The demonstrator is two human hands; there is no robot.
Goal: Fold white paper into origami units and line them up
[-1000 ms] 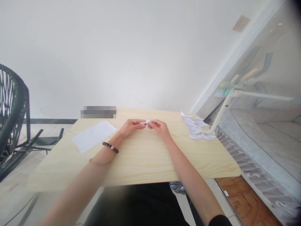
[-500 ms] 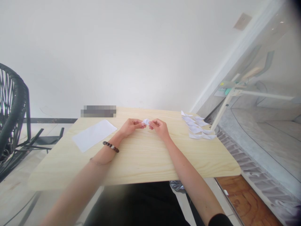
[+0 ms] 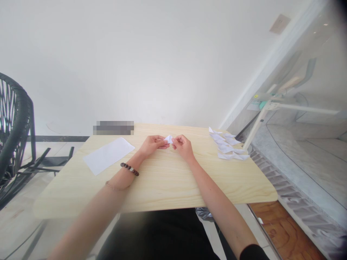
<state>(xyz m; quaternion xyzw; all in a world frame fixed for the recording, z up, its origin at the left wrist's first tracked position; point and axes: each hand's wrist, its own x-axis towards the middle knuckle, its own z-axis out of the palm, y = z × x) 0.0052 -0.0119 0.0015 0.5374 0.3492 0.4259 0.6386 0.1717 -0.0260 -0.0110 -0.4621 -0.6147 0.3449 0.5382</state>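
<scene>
At far left, a chair of dark woven strands with a curved back, cut off by the edge of the view. Next, a pale wood-grain counter with rounded near corners, in front of a plain white wall. On the counter's far left part, a dark pixelated block, too masked to name. Just nearer, a blank white sheet, lying flat at a slant. Then the left arm, angled in from lower left, with dark round beads at the wrist and a thin band below. Left hand: grip clamped, thumb and fingers pressing the left side of a small white paper. Paper: folded to a triangle, peak toward the wall, between both hands, over the counter's far middle. Contact with the counter: cannot tell. Below the near edge, a black-clothed lap. Right hand: grip also clamped, pinching the paper's right side. Farther right, well apart from both hands, a cluster of white folded pieces, pointed, in rough rows. At lower right, a black sleeve. Beyond the counter, a pale frame with a crossbar, a socket high on the wall, and grey upholstery with a pleated skirt.
</scene>
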